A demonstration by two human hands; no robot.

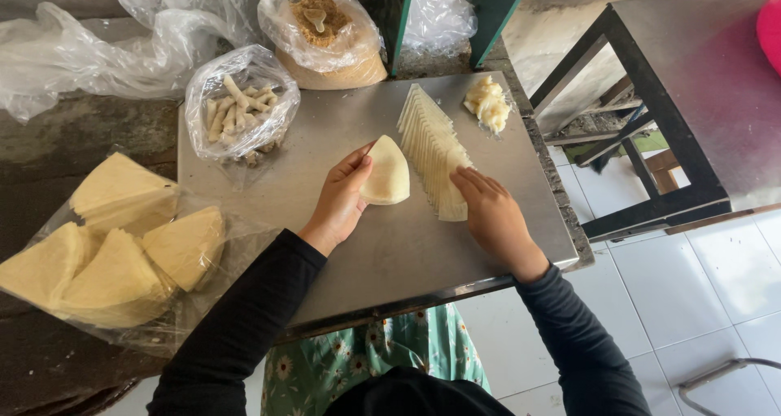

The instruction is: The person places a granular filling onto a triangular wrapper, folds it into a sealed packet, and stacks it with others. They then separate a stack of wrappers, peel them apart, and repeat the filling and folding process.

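Note:
My left hand (342, 196) holds a pale, wedge-shaped wrapper sheet (387, 172) flat against the steel worktop (390, 253), thumb and fingers on its left edge. My right hand (488, 213) rests its fingers on the near end of a fanned row of the same thin wrapper sheets (431, 143), which runs diagonally away from me. A lump of soft yellowish filling (488, 103) sits at the far right of the worktop.
A clear bag of small rolled sticks (240, 107) stands at the worktop's far left, a bag of brown crumbs with a spoon (321, 26) behind it. Stacks of wedge wrappers in plastic (114, 253) lie left. A dark metal table (700, 91) stands right over tiled floor.

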